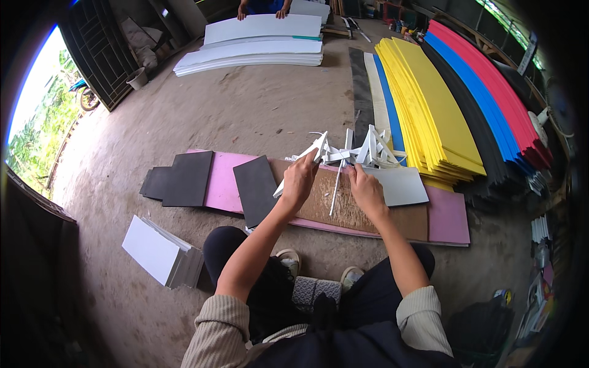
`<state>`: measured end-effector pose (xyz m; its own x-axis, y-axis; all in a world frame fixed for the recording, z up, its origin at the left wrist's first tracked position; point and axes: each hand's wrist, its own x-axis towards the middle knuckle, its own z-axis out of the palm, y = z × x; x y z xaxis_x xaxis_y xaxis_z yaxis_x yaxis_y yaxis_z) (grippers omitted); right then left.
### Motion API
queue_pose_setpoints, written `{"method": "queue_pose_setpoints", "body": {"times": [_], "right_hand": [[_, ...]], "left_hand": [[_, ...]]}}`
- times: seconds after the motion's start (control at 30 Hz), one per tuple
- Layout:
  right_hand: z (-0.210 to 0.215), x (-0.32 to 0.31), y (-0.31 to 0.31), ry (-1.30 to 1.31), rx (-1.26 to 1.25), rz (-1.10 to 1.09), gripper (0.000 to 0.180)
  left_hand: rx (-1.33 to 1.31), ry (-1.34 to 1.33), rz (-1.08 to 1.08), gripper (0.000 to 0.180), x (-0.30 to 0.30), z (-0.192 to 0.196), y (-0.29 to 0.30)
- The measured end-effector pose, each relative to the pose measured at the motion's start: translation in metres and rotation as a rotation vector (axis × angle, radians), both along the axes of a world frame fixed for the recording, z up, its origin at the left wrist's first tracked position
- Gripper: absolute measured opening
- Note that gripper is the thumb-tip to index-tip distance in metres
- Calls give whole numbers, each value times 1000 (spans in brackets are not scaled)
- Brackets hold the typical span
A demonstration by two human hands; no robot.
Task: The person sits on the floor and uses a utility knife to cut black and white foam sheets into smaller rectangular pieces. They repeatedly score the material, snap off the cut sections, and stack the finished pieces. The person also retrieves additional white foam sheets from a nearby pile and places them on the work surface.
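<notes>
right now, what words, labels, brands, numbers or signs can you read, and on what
No text can be read anywhere.
White strips, brown board, yellow sheets: no print visible.
Small containers at the back: too small to tell.
Right-edge clutter: too blurred to tell.

Small item (348,168) in right hand (368,191): mostly covered by fingers, can't ID. White angular strip offcuts (370,149) just beyond hand: overlapping, uncountable. Blue-clad person (262,6), far ahead: cut off by top edge.

Grey-brown concrete floor (147,126); dark door (98,52) at left, sunlit greenery (40,119) outside.
</notes>
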<state>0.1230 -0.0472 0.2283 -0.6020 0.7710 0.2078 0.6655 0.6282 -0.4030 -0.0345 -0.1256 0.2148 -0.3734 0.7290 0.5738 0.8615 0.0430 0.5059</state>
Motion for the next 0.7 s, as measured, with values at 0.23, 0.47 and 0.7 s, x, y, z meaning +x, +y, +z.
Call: {"method": "queue_pose_setpoints", "body": {"times": [0.23, 0.47, 0.7], "right_hand": [[-32, 24, 87, 13, -275, -137, 38], [-47, 1, 124, 49, -135, -49, 34], [-178, -56, 98, 76, -90, 4, 24]], "left_hand": [[196, -459, 384, 27, -51, 16, 10], [405, -987, 343, 31, -144, 7, 7], [504, -1786, 304, 28, -152, -91, -3]]}}
